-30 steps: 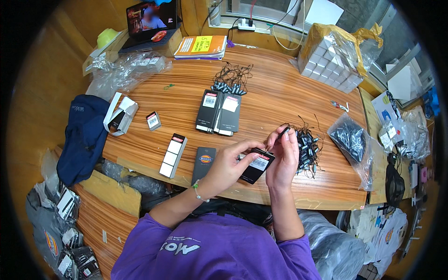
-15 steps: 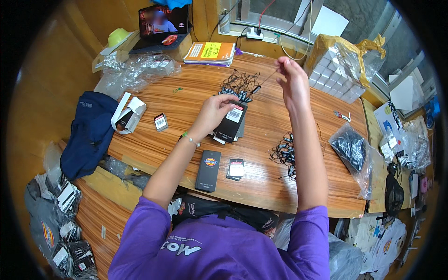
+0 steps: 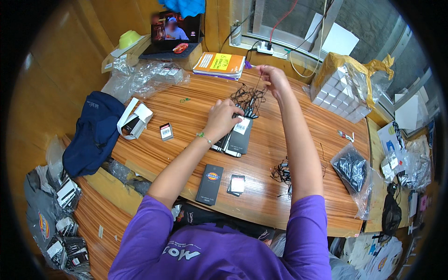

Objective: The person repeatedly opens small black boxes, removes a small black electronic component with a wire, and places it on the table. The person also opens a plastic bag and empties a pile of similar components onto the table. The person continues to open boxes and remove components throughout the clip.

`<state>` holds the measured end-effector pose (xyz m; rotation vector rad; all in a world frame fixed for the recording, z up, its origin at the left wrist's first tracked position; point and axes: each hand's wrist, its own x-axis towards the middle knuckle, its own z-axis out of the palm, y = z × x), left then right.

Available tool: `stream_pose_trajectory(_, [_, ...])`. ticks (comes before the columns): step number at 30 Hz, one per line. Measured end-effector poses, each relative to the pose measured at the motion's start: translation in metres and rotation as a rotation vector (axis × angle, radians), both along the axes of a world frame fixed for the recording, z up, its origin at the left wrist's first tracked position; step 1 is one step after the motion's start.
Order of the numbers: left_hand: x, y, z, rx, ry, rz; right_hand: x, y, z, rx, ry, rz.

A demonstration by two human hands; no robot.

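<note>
On the wooden table (image 3: 179,109), a stack of dark hang tags (image 3: 239,142) with white barcode labels lies in front of me. My left hand (image 3: 221,119) rests at the stack's top end, its fingers closed on a hang tag there; the fingertips are partly hidden. Farther off and raised, my right hand (image 3: 275,83) pinches a thin black string that runs down toward a heap of black tag strings (image 3: 247,98) just beyond the tags. Nearer me lie a pile of dark tags with an oval logo (image 3: 209,185) and a pile of small labelled cards (image 3: 236,185).
A second bunch of strings (image 3: 281,172) lies by my right forearm, with a plastic bag of black strings (image 3: 351,169) and snips (image 3: 346,136) farther right. A wrapped block of white boxes (image 3: 343,93) stands back right. Left are small cards (image 3: 166,131), a white box (image 3: 136,122) and navy cloth (image 3: 93,133).
The view has shifted a little. My right hand has come left, nearer the string heap. My left hand has moved across the top tags, whose upper one now sits differently.
</note>
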<state>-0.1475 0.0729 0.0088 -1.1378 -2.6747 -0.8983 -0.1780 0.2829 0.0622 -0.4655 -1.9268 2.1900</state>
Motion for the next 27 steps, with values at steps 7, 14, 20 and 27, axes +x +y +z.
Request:
stream_pose_trajectory(7, [0.038, -0.039, 0.035, 0.112, -0.041, -0.039, -0.030, 0.018, -0.071, 0.051, -0.322, 0.115])
stream_pose_trajectory(14, [0.079, -0.097, 0.043, -0.231, -0.124, -0.158, -0.046, 0.015, -0.101, 0.293, -0.341, 0.014])
stream_pose_trajectory(20, [0.081, -0.096, 0.048, -0.416, -0.179, -0.309, -0.028, 0.065, -0.130, 0.729, 0.079, -0.282])
stream_pose_trajectory(27, [0.092, -0.114, 0.027, -0.434, -0.193, -0.323, 0.194, -0.089, -0.028, 0.785, -0.112, 0.444])
